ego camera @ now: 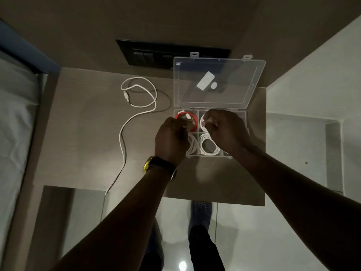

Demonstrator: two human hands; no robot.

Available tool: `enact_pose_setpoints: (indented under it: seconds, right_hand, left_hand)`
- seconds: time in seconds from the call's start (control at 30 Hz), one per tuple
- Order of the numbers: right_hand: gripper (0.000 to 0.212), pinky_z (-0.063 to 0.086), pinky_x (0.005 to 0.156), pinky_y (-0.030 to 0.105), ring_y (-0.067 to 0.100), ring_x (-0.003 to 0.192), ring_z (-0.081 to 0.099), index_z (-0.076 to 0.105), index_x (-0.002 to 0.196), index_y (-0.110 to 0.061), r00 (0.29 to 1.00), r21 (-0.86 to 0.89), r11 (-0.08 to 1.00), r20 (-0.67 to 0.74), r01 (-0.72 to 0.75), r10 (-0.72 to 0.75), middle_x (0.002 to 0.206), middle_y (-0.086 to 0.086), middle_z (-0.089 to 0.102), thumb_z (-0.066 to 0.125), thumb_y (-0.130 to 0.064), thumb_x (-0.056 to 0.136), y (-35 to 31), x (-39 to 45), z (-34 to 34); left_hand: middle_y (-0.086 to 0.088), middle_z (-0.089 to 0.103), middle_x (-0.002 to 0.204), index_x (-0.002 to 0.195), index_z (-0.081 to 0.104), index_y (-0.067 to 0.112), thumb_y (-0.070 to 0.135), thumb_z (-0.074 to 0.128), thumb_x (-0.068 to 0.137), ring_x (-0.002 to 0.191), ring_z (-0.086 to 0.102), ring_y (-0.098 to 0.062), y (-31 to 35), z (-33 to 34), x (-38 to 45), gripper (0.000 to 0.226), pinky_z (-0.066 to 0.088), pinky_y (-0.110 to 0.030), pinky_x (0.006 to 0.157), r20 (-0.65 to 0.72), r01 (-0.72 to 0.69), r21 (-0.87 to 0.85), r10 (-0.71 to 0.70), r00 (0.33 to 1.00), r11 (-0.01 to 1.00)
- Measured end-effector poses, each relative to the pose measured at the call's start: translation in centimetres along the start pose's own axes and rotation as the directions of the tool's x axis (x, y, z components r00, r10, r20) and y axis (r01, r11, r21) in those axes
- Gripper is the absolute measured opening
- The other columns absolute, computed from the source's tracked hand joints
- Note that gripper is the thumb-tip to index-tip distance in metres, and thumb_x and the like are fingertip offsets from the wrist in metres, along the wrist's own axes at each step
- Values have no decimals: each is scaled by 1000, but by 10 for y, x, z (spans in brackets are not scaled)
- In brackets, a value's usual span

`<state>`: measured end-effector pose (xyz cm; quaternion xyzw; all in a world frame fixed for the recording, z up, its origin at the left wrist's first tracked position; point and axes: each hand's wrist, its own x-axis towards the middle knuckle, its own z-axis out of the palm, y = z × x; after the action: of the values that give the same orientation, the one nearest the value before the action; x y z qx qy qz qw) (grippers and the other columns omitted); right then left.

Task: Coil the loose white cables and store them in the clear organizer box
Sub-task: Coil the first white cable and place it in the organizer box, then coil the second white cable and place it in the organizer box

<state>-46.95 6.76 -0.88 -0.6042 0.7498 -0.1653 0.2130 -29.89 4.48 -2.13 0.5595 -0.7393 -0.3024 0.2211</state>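
Observation:
The clear organizer box [243, 116] stands open on the wooden shelf, its lid [218, 83] tilted up at the back. A red cable coil [180, 116] fills the far left compartment. White coils lie in the near left [192, 146] and near middle [209, 148] compartments. My right hand [224, 130] is closed on a white coiled cable [204, 122] over the far middle compartment. My left hand [170, 139] pinches a white cable end over the red coil. One loose white cable [136, 106] snakes across the shelf to the left, its end hanging over the front edge.
A black switch panel [148, 55] sits on the wall behind the box. The wooden shelf [88, 133] ends at a front edge near my forearms. A bed with white sheets [13, 124] lies at the left. My feet stand on a glossy floor below.

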Motion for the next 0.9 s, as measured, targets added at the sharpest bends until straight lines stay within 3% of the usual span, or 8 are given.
enact_pose_setpoints:
  seconds: [0.07, 0.2, 0.3, 0.4, 0.6, 0.7, 0.8, 0.9]
  right_hand:
    - [12, 53, 72, 36, 27, 84, 67, 69, 92, -24, 999, 23, 998, -10, 51, -51, 87, 3, 74, 60, -20, 84, -21, -5, 8]
    - [6, 50, 66, 31, 27, 79, 67, 70, 84, -19, 990, 79, 989, 40, 128, -132, 83, 4, 73, 65, -19, 84, -64, -5, 35]
    - [8, 50, 67, 31, 25, 78, 68, 72, 81, -18, 980, 100, 979, 64, 181, -187, 79, 2, 75, 65, -18, 84, -98, 6, 54]
    - [17, 50, 74, 32, 28, 94, 67, 72, 94, -17, 958, 109, 962, 119, 250, -262, 97, 4, 75, 56, -18, 89, -126, 24, 70]
    - [31, 48, 96, 39, 36, 120, 57, 65, 119, -7, 915, -9, 946, 258, 325, -312, 130, 14, 63, 48, -7, 93, -157, 65, 101]
    - [28, 46, 92, 40, 40, 116, 57, 63, 115, -5, 929, -113, 948, 261, 298, -261, 125, 18, 62, 45, -6, 93, -165, 89, 115]
    - [33, 39, 99, 43, 42, 117, 51, 57, 124, -5, 948, -233, 935, 235, 268, -213, 130, 19, 56, 41, -5, 95, -167, 104, 129]
    - [26, 39, 96, 43, 40, 117, 50, 58, 115, -4, 943, -294, 913, 259, 283, -209, 126, 19, 56, 45, -3, 92, -165, 108, 132]
  left_hand:
    - [-15, 68, 93, 96, 71, 6, -1, 63, 84, 83, 64, -32, -18, -18, -19, 16, 50, -33, 72, -39, 52, 9, -51, 998, 999]
    - [-10, 72, 101, 100, 72, 9, 3, 63, 86, 94, 66, -28, -57, -52, -46, 18, 40, -18, 78, -77, 215, 7, -213, 974, 977]
    - [-11, 73, 102, 101, 74, 10, 7, 62, 88, 95, 67, -30, -85, -74, -47, 18, 45, -25, 82, -111, 288, 21, -284, 952, 957]
    - [-13, 74, 102, 100, 75, 9, 9, 60, 89, 95, 68, -32, -105, -88, -43, 18, 52, -34, 83, -137, 328, 36, -320, 937, 944]
    - [-9, 74, 106, 104, 74, 13, 13, 57, 90, 99, 67, -29, -120, -92, -37, 22, 52, -35, 86, -154, 425, -26, -424, 893, 905]
    - [-8, 74, 104, 102, 74, 14, 14, 57, 90, 97, 67, -27, -121, -92, -30, 21, 53, -36, 85, -141, 436, -59, -439, 887, 898]
    - [-7, 75, 102, 100, 74, 14, 12, 57, 91, 96, 67, -25, -120, -95, -21, 20, 53, -35, 87, -154, 438, -132, -455, 877, 889]
    - [-10, 75, 104, 101, 75, 11, 10, 58, 91, 97, 68, -26, -121, -102, -8, 20, 52, -31, 88, -177, 372, -146, -394, 902, 917]
